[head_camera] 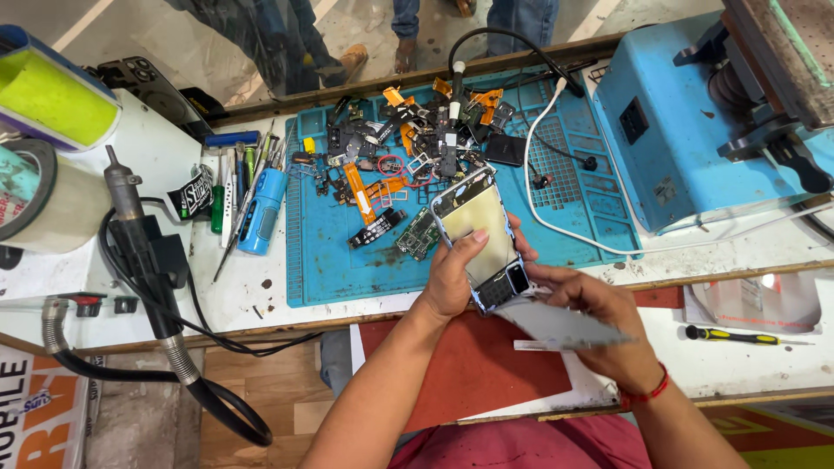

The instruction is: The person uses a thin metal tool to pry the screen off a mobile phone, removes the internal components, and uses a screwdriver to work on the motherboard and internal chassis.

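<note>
blue-framed and stripped of its screen, one opened phone is held over the near edge of the blue mat, above the front edge of the desk. its long axis runs from the near right, at the hands, up and slightly left toward the heap of small parts at the mat's far edge. the left hand is clamped on the phone's lower left side, thumb pressed on the open face. the right hand touches the phone's lower right corner and is closed on one thin grey panel, which lies nearly flat and points away to the right. both hands sit at the phone's near end; the left has the fuller hold. counted: one phone, one panel, two hands. one green circuit board lies on the mat just left of the phone, and one yellow-handled screwdriver lies well apart by the desk's right front edge.
</note>
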